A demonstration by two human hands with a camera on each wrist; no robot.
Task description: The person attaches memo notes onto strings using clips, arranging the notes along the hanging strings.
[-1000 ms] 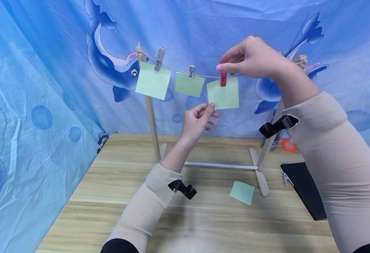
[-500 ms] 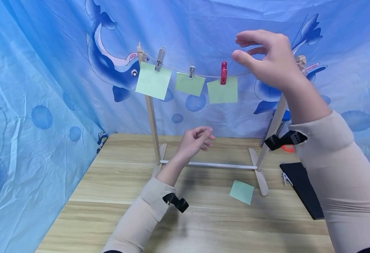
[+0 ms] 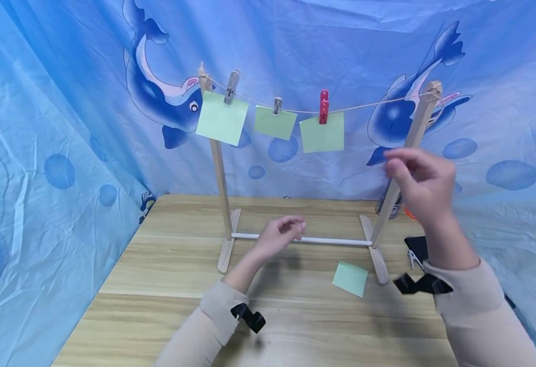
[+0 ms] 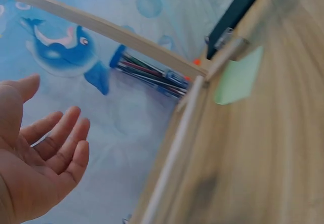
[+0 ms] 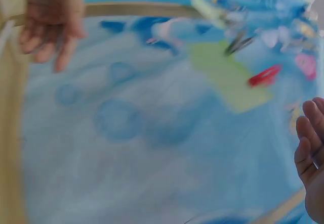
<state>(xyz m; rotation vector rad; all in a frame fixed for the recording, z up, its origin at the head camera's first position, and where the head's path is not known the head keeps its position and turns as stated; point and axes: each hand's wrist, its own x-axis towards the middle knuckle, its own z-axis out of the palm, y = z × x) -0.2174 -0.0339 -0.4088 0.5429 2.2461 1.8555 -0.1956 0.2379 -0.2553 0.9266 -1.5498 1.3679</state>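
Note:
Three green paper notes hang from a string between two wooden posts. A grey clothespin (image 3: 232,86) grips the left note (image 3: 222,118), a small grey clip (image 3: 277,106) the middle note (image 3: 274,124), and a red clothespin (image 3: 324,108) the right note (image 3: 322,137). Below the string, my left hand (image 3: 279,235) hovers over the white crossbar (image 3: 337,241), holding nothing, its fingers loosely bent. My right hand (image 3: 426,186) is in the air by the right post (image 3: 421,120), blurred, with no thing seen in it. Another green note (image 3: 350,279) lies on the table.
A white clip (image 3: 413,259) is at the edge of a dark flat object (image 3: 417,247) on the right. Behind the right post stands a container of pens (image 4: 147,72). The stand's wooden feet (image 3: 380,265) rest on the table (image 3: 167,295).
My right hand has let go of the red clothespin and moved down to the right. My left hand has left the right note and come down to the crossbar.

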